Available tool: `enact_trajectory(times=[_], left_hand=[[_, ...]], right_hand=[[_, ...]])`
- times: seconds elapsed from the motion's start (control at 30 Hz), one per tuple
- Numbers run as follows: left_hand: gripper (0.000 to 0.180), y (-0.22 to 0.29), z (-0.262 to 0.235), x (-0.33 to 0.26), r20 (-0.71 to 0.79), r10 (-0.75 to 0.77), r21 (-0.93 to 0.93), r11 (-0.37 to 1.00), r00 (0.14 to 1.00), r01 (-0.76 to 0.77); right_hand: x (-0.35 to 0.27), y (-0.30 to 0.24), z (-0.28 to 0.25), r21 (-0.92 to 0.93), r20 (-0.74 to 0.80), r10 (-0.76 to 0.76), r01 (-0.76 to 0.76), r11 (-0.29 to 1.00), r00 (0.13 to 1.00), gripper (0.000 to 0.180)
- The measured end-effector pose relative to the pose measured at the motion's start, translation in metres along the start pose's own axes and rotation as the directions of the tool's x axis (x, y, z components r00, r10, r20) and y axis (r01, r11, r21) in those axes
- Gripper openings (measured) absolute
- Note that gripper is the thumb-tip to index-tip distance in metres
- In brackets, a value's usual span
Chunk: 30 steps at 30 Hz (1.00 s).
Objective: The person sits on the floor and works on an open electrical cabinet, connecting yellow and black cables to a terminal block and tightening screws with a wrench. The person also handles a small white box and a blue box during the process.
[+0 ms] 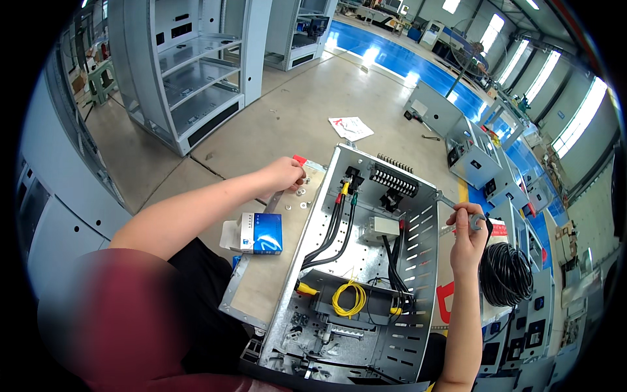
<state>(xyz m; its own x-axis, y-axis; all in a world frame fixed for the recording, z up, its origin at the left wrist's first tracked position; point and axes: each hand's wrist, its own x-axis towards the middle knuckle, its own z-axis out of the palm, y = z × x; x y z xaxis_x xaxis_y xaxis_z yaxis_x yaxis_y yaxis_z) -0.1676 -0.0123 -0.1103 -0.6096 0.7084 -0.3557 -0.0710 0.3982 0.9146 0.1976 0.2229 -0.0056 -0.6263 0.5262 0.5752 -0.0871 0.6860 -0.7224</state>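
My right hand (466, 243) grips a metal wrench (447, 198) at the right wall of an open metal enclosure (428, 287); the wrench's far end rests at or near the wall's upper corner. At the enclosure's left, my left hand (285, 175) is closed with its fingertips together over a board (261, 287). What those fingers hold, if anything, is hidden. Beside them lie several small nuts or washers (301, 192). Nearer me on the board stands a blue and white cardboard box (264, 233) with its flap open. Inside the enclosure are black cables (333, 225), a terminal block (394, 179) and a yellow wire coil (349, 298).
A coil of black cable (506, 274) lies right of my right forearm. A tall grey cabinet frame (196, 72) stands at the far left. Beyond the enclosure, a white printed sheet (351, 128) lies on the floor. More metal enclosures (480, 157) line the right side.
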Motion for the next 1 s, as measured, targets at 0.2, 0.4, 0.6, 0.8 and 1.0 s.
enact_trajectory(times=[0.2, 0.4, 0.6, 0.8, 1.0], left_hand=[[0.032, 0.004, -0.001, -0.004, 0.018, 0.029, 0.005, 1.000, 0.999, -0.029], [0.032, 0.012, 0.002, -0.012, -0.005, 0.117, 0.155, 0.981, 0.993, -0.115], [0.033, 0.022, 0.000, -0.018, -0.068, 0.248, 0.230, 0.946, 0.966, -0.226], [0.037, 0.032, 0.000, -0.032, -0.110, 0.438, 0.268, 0.878, 0.892, -0.397], [0.016, 0.097, 0.039, -0.126, 0.271, 0.957, 0.584, -0.076, 0.107, -0.809]], right_hand=[[-0.001, 0.001, 0.000, -0.004, 0.011, 0.001, -0.001, 1.000, 1.000, 0.022], [-0.003, -0.007, 0.003, -0.002, -0.038, -0.006, 0.006, 1.000, 0.999, 0.020], [-0.006, -0.024, 0.007, -0.172, -0.036, -0.115, 0.108, 0.979, 0.993, 0.012], [-0.008, -0.060, 0.013, -0.313, 0.221, -0.226, 0.288, 0.905, 0.949, 0.015], [-0.033, -0.103, 0.026, 0.349, 0.286, 0.033, -0.136, 0.927, 0.958, 0.012]])
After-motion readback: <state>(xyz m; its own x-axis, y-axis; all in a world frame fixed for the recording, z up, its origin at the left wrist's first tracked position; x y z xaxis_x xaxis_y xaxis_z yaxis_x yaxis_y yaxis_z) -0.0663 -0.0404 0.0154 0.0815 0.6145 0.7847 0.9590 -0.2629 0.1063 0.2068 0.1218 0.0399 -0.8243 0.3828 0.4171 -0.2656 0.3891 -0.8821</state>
